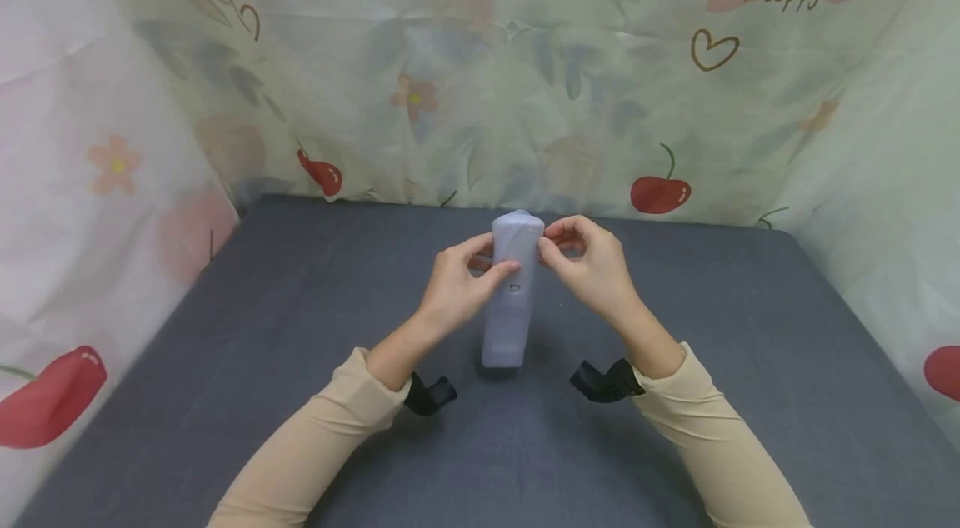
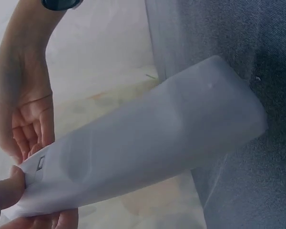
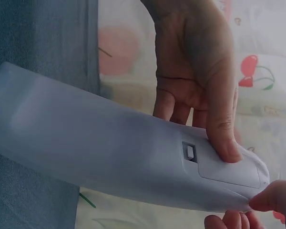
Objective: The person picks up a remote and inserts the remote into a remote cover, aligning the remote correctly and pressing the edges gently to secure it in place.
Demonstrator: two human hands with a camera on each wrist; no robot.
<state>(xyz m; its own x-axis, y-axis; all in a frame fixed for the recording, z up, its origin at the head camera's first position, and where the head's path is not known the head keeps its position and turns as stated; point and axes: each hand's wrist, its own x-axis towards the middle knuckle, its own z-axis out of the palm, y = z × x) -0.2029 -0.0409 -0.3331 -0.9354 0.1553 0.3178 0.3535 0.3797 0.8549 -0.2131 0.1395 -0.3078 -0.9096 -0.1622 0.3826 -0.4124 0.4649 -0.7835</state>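
Observation:
A pale remote control (image 1: 510,324) stands tilted above the dark tabletop, its lower end towards me. Its back shows a battery cover (image 3: 224,167) and a small latch (image 3: 190,152). What looks like a thin translucent film cover (image 3: 236,192) lies over it, creased near the top corner. My left hand (image 1: 459,286) grips the upper part from the left, thumb across the back and fingers behind. On the other side, my right hand (image 1: 596,266) pinches the cover's upper edge between thumb and curled fingers. The remote's front face is hidden.
A dark grey cloth-covered table (image 1: 225,361) spreads beneath both hands. Printed fabric (image 1: 510,95) with cherries and flowers hangs along its back and sides. Black straps (image 1: 606,381) hang from both wrists near the beige cuffs.

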